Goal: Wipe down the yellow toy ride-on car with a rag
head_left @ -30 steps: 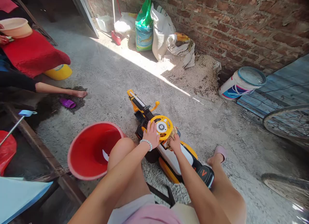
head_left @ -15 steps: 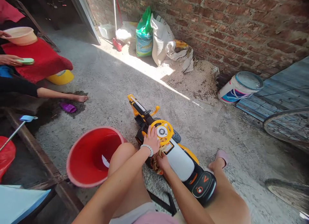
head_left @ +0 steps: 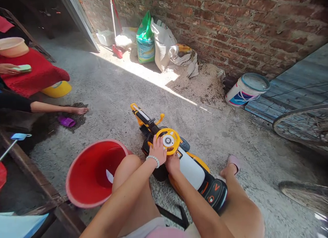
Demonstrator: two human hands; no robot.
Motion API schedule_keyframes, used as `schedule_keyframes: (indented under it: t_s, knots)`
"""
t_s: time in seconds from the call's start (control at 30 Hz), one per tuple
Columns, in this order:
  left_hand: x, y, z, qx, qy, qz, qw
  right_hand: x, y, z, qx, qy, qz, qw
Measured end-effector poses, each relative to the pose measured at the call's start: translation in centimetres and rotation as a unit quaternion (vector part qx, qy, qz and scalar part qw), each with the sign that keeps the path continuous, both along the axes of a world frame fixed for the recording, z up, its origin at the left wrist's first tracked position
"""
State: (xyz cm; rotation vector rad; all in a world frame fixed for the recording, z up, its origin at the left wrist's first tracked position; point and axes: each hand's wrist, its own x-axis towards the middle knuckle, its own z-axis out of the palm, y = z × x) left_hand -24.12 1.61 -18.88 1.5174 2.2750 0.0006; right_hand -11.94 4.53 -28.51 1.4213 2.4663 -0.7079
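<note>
A toy ride-on digger [head_left: 192, 169] with a white seat, black body and yellow parts stands between my legs. My left hand [head_left: 157, 150], with a pale bead bracelet at its wrist, grips the left rim of the yellow steering wheel [head_left: 176, 142], fingers laid over it. Just below the wheel, my right hand [head_left: 173, 162] is closed, pushed in by the steering column. Its fingertips are hidden under the rim, and the brown patterned cloth seen in it earlier is out of sight there. The digger's arm [head_left: 142, 115] points away to the upper left.
A red bucket [head_left: 74, 169] stands beside my left knee. At left, a co-worker's hand [head_left: 9, 68] holds a green brush [head_left: 23, 68] over a red cloth [head_left: 48, 72]. Sacks [head_left: 164, 43] and spilled grain lie along the brick wall; a paint pail [head_left: 246, 89] and bicycle wheels are at right.
My right hand has moved up beneath the steering wheel, and the brown cloth has gone from sight. My left hand stays on the wheel. The view has shifted slightly.
</note>
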Motion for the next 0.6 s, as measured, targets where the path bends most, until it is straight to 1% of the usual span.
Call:
schedule_keyframes:
  t_s: [0.07, 0.13, 0.2, 0.23, 0.33, 0.43, 0.5, 0.6]
  knots:
    - [0.0, 0.0, 0.0, 0.002, -0.001, 0.000, 1.000, 0.5, -2.6, -0.3, 0.023, -0.026, 0.046, 0.998]
    - [0.0, 0.0, 0.1, -0.001, -0.004, 0.002, 1.000, 1.8, -4.3, -0.5, 0.033, -0.030, 0.097, 0.994]
    - [0.0, 0.0, 0.2, -0.003, -0.006, 0.003, 1.000, 3.2, -4.9, -0.4, 0.030, -0.034, 0.121, 0.992]
    - [0.0, 0.0, 0.3, -0.003, -0.008, 0.002, 1.000, 3.8, -4.8, -0.2, 0.027, -0.037, 0.117, 0.992]
    - [0.0, 0.0, 0.3, 0.005, -0.016, 0.002, 1.000, 4.5, -2.9, 0.7, 0.040, -0.040, 0.057, 0.997]
    - [0.0, 0.0, 0.1, 0.015, -0.022, 0.007, 1.000, 3.6, 0.0, 1.8, 0.068, -0.029, -0.004, 0.997]
    - [0.0, 0.1, 0.0, 0.017, -0.026, 0.008, 0.999, 2.7, 1.8, 2.2, 0.058, -0.031, -0.001, 0.998]
    - [-0.1, 0.1, -0.1, 0.016, -0.030, 0.005, 0.999, 1.4, 3.5, 2.2, 0.012, -0.056, 0.040, 0.998]
